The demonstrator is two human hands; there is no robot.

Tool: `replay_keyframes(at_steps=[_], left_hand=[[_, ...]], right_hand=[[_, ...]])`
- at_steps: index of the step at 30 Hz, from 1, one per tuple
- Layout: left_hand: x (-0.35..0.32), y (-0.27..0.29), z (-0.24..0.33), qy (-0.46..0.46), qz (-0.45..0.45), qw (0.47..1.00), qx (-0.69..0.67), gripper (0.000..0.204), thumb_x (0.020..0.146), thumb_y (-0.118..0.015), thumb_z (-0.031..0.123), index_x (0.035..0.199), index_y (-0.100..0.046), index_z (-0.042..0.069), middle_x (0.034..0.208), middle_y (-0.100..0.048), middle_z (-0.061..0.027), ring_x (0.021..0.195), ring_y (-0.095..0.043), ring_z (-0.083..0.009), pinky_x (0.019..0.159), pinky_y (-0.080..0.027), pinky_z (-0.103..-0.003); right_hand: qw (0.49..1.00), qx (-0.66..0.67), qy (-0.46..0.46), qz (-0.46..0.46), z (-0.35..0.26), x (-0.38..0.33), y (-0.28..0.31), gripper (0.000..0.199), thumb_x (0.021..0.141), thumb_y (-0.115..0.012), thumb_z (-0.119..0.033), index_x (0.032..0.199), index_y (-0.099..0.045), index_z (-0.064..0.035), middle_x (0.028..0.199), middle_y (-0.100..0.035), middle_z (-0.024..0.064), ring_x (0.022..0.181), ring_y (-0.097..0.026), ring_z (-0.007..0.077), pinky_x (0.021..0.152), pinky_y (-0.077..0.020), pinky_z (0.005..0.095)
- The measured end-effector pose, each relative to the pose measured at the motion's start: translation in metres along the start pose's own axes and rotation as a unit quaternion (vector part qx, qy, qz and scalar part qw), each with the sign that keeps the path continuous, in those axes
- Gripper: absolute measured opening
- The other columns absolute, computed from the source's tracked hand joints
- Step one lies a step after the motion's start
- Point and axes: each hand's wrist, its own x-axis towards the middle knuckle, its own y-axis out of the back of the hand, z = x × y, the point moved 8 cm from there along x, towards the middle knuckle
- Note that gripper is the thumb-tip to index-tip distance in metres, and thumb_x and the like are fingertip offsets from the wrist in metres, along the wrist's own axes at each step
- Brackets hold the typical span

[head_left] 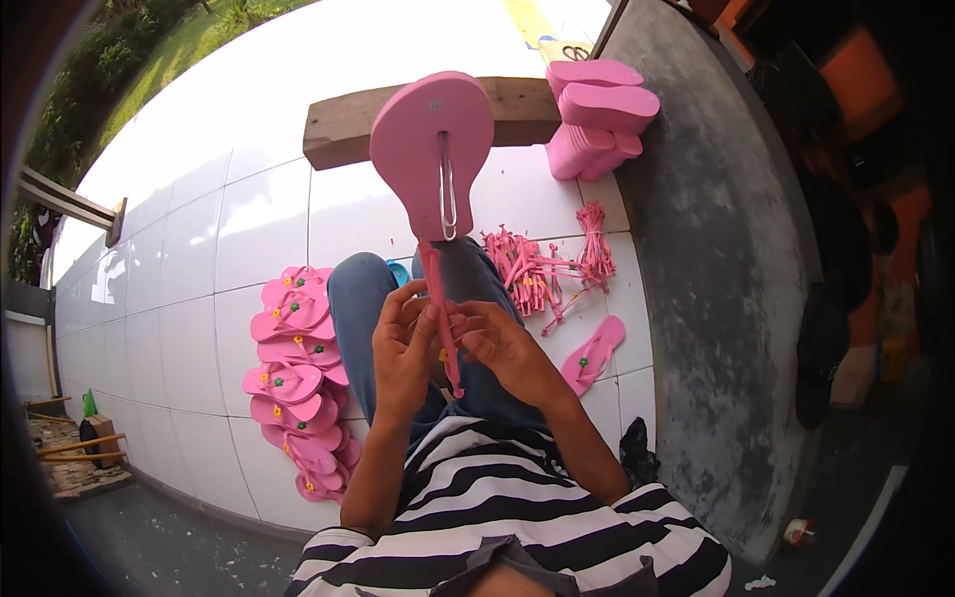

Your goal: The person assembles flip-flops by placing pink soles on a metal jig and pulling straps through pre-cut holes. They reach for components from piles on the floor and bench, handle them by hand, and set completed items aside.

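Observation:
Above my lap a pink flip-flop sole [430, 124] stands in front of a wooden beam, with a long metal wire hook [447, 189] against its face. A pink rubber flip-flop strap [435, 284] hangs from the sole's lower end down between my hands. My left hand [403, 348] pinches the strap between thumb and fingers. From the other side, my right hand [502, 350] closes its bent fingers on the same strap; its fingertips are partly hidden. A small yellow flower [445, 355] shows next to the strap.
Finished pink flip-flops [288, 383] pile up on the left tiles. Loose straps [522, 269], a tied strap bundle [595, 244] and one flip-flop [594, 356] lie right. Stacked soles [602, 109] stand by the beam's [343, 129] right end. A grey wall [711, 298] borders the right.

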Motion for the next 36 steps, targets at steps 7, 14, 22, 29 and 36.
replay_keyframes(at_steps=[7, 14, 22, 29, 36], left_hand=[[0.007, 0.025, 0.011, -0.072, 0.08, 0.986, -0.124, 0.033, 0.096, -0.062, 0.005, 0.124, -0.047, 0.0, 0.11, -0.066, -0.0139, 0.107, -0.067, -0.0267, 0.091, -0.059, -0.04], [-0.009, 0.034, -0.029, -0.004, 0.084, 0.946, -0.314, 0.015, 0.095, -0.061, 0.002, 0.107, -0.052, 0.005, 0.113, -0.066, -0.0152, 0.115, -0.063, -0.0309, 0.085, -0.063, -0.032], [-0.019, 0.021, -0.051, 0.062, 0.066, 0.942, -0.322, 0.015, 0.097, -0.06, 0.008, 0.11, -0.052, 0.006, 0.115, -0.063, -0.0105, 0.111, -0.064, -0.0232, 0.088, -0.061, -0.029], [0.008, 0.027, 0.039, -0.236, 0.08, 0.966, 0.07, 0.024, 0.095, -0.06, 0.01, 0.117, -0.052, 0.005, 0.113, -0.06, -0.0123, 0.108, -0.059, -0.0209, 0.089, -0.049, -0.035], [0.037, -0.031, 0.16, -0.484, 0.06, 0.799, 0.353, 0.025, 0.095, -0.058, 0.007, 0.12, -0.057, 0.005, 0.116, -0.063, -0.0141, 0.111, -0.059, -0.0209, 0.094, -0.047, -0.038]], right_hand=[[0.994, 0.015, -0.104, -0.034, 0.026, -0.009, 0.014, 0.032, 0.093, -0.069, -0.014, 0.121, -0.061, -0.0001, 0.09, -0.067, 0.0051, 0.079, -0.067, 0.012, 0.074, -0.0557, 0.0258], [0.921, 0.371, 0.0, 0.123, 0.018, 0.018, 0.049, 0.02, 0.095, -0.066, -0.011, 0.113, -0.065, -0.0028, 0.09, -0.067, 0.0031, 0.081, -0.067, 0.0115, 0.067, -0.0556, 0.0225], [0.916, 0.352, 0.172, 0.088, -0.043, 0.037, 0.02, 0.021, 0.101, -0.058, -0.017, 0.116, -0.064, -0.004, 0.1, -0.066, 0.004, 0.089, -0.062, 0.0121, 0.084, -0.0505, 0.0292], [0.969, 0.07, 0.229, 0.058, -0.119, 0.036, 0.008, 0.019, 0.1, -0.06, -0.018, 0.108, -0.064, -0.0017, 0.091, -0.068, 0.0062, 0.078, -0.061, 0.0079, 0.068, -0.047, 0.023], [0.958, 0.067, 0.269, 0.079, -0.133, 0.036, 0.008, 0.019, 0.095, -0.068, -0.013, 0.108, -0.064, 0.0001, 0.101, -0.07, 0.0088, 0.082, -0.062, 0.0082, 0.073, -0.0497, 0.0215]])
